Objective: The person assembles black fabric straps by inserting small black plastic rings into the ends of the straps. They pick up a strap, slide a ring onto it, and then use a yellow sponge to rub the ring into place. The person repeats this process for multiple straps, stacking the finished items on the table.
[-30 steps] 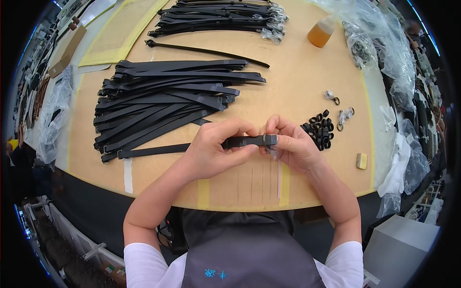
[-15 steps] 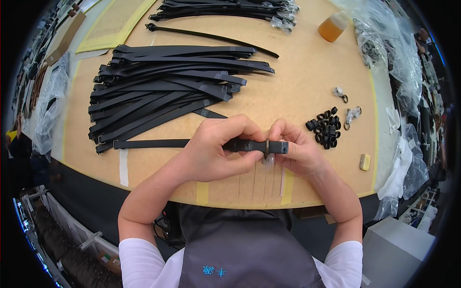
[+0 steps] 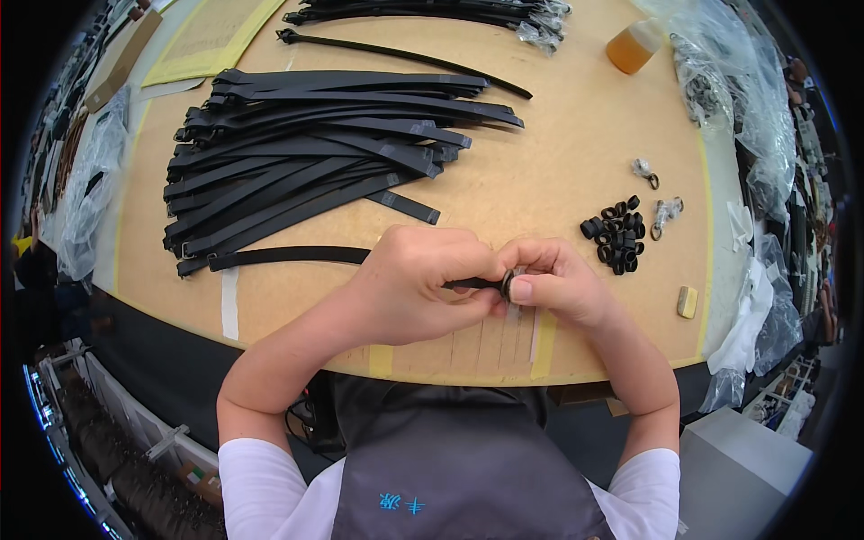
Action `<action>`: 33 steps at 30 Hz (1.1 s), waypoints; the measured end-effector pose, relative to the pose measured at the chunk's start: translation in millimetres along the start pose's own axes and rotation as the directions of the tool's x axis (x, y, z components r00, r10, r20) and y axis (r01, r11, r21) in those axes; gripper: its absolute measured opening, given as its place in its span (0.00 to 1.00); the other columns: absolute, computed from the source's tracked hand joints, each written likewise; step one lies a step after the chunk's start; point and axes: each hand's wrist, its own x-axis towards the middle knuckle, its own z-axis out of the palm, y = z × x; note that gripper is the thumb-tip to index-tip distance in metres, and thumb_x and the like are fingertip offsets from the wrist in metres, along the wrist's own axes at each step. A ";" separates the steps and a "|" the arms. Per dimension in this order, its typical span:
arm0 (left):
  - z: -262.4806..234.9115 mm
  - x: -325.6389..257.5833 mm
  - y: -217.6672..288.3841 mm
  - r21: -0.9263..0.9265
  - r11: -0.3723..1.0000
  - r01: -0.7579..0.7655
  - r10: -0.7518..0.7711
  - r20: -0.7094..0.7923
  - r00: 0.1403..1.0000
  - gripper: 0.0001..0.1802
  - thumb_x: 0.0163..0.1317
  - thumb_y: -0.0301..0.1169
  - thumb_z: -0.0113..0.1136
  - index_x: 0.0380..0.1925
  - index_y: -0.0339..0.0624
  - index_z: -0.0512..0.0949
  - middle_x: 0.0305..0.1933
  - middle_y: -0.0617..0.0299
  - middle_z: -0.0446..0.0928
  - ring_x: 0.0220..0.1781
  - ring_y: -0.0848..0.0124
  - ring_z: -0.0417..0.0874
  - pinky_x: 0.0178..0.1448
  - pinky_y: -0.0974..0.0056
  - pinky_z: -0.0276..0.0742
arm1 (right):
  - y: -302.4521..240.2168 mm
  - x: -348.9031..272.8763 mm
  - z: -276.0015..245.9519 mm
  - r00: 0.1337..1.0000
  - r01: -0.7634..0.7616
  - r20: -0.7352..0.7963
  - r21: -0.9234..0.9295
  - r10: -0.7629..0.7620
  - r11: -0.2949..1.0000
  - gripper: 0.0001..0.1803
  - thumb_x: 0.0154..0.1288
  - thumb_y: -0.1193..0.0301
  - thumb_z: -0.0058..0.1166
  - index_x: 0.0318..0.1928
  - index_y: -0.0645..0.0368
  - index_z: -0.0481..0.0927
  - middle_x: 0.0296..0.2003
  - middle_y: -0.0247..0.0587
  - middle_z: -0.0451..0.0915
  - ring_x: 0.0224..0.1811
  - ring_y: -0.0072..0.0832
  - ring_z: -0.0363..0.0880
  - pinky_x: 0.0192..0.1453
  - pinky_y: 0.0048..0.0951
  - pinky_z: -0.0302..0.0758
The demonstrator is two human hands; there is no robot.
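My left hand (image 3: 418, 281) pinches a black belt (image 3: 297, 256) close to its right end. The rest of the belt trails left over the table, with a buckle at the far tip. A small ring (image 3: 508, 285) with clear plastic wrap hanging from it is at the belt's end, between my two hands. My right hand (image 3: 567, 286) grips this ring between thumb and fingers. The fingers hide the belt's tip, so I cannot tell how far it passes through the ring. A pile of similar black belts (image 3: 315, 153) lies just beyond my left hand.
Small black loops (image 3: 621, 236) are heaped right of my hands, beside plastic-wrapped rings (image 3: 664, 216). A yellow block (image 3: 687, 302) sits near the right edge. A bottle of amber liquid (image 3: 630, 49) stands at the back. One single belt (image 3: 405, 58) lies behind the pile.
The belt's flat tip, which showed past the ring between my fingers, is now out of sight. My right thumb has moved onto the ring, and my left hand has turned slightly.
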 end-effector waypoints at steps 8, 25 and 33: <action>7.2 -1.3 -3.1 0.162 0.985 0.055 -0.060 0.025 0.998 0.16 0.48 0.21 0.70 0.39 0.37 0.80 0.33 0.55 0.84 0.34 0.59 0.88 0.37 0.62 0.83 | 7.8 0.2 14.5 0.969 0.077 -0.206 -0.277 -0.137 0.958 0.11 0.68 0.67 0.64 0.41 0.64 0.84 0.31 0.27 0.81 0.32 0.10 0.74 0.35 0.16 0.68; 4.2 -0.8 -8.3 0.117 0.990 0.074 -0.075 0.009 0.997 0.14 0.48 0.20 0.69 0.36 0.36 0.77 0.31 0.54 0.82 0.33 0.61 0.87 0.38 0.63 0.83 | -1.4 -2.3 11.2 0.972 0.003 -0.218 -0.347 -0.083 0.938 0.15 0.70 0.61 0.65 0.40 0.62 0.83 0.25 0.22 0.75 0.26 0.08 0.67 0.28 0.17 0.62; 6.1 -0.7 -8.2 0.139 0.988 0.063 -0.065 0.009 0.998 0.14 0.48 0.20 0.69 0.36 0.36 0.77 0.31 0.54 0.82 0.33 0.60 0.87 0.38 0.63 0.83 | 3.0 -1.2 10.0 0.972 0.032 -0.211 -0.333 -0.107 0.942 0.16 0.71 0.60 0.65 0.40 0.62 0.83 0.24 0.21 0.74 0.25 0.08 0.66 0.28 0.17 0.62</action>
